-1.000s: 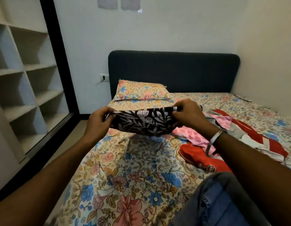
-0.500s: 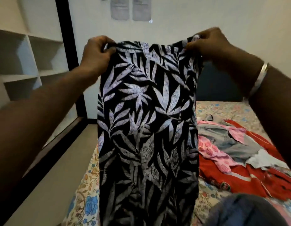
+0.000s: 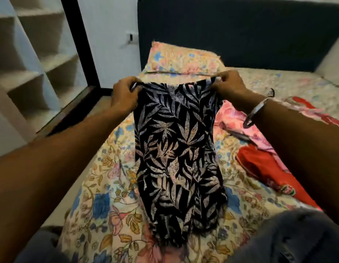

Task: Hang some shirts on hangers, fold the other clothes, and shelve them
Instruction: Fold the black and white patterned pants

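A black garment with a pale leaf print [image 3: 176, 152] stretches lengthwise over the floral bed sheet [image 3: 100, 205], its lower end near my knees. My left hand [image 3: 125, 95] grips its top left corner, and my right hand [image 3: 229, 86], with a metal bangle on the wrist, pinches the top right corner. Both hands hold the top edge a little above the bed. To the right lie a pink floral garment [image 3: 233, 118] and a red garment [image 3: 259, 168] in a loose pile.
White open shelves [image 3: 32, 69] with a black frame stand on the left, past a strip of floor. A floral pillow [image 3: 182, 57] lies against the dark headboard [image 3: 231, 31]. My jeans-clad knees [image 3: 290, 236] fill the lower right.
The garment was first bunched low over the bed, then lifted high and let hang full length. Now both hands have come down and it lies stretched over the sheet.
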A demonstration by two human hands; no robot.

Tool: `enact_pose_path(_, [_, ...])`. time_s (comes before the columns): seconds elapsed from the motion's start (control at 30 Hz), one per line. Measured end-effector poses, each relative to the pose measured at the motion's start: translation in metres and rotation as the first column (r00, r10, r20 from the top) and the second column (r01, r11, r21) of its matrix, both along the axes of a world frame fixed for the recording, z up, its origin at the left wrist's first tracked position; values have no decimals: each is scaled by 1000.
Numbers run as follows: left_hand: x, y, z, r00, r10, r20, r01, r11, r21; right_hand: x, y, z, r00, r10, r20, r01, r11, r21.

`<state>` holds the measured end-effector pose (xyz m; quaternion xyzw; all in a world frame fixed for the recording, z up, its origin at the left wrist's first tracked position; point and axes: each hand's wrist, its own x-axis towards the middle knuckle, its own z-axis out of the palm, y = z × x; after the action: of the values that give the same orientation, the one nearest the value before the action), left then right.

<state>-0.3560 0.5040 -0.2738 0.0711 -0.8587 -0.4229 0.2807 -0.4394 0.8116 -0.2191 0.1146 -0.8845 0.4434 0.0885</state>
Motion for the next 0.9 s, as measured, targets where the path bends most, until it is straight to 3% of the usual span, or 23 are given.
enact_pose_path(0.2, [70,14,-25,996,-86,33,89,993,-77,44,31,-27,984,174,47,-178,977,114])
enact_pose_path(0.3, [128,21,-24,984,-162,78,175,960,-216,86,50,-21,956,279,87,-292,927,237])
enact_pose_path(0.4, [192,27,-28,962,-246,116,269,920,-283,130,67,-12,887,418,197,-462,808,367])
enact_pose_path(0.5, [249,37,-44,896,-381,227,436,848,-300,171,79,-18,784,518,343,-620,623,477])
enact_pose_path(0.6, [283,39,-71,844,-411,344,526,761,-380,196,87,-36,737,505,450,-668,438,602])
enact_pose_path(0.77, [306,49,-84,811,-435,390,576,710,-406,223,86,-46,703,416,576,-709,361,605])
enact_pose_path(0.83, [311,53,-78,764,-426,485,623,683,-381,228,85,-45,643,352,680,-766,308,564])
enact_pose_path(0.9, [311,55,-71,688,-419,592,664,692,-282,225,85,-44,582,328,744,-808,340,482])
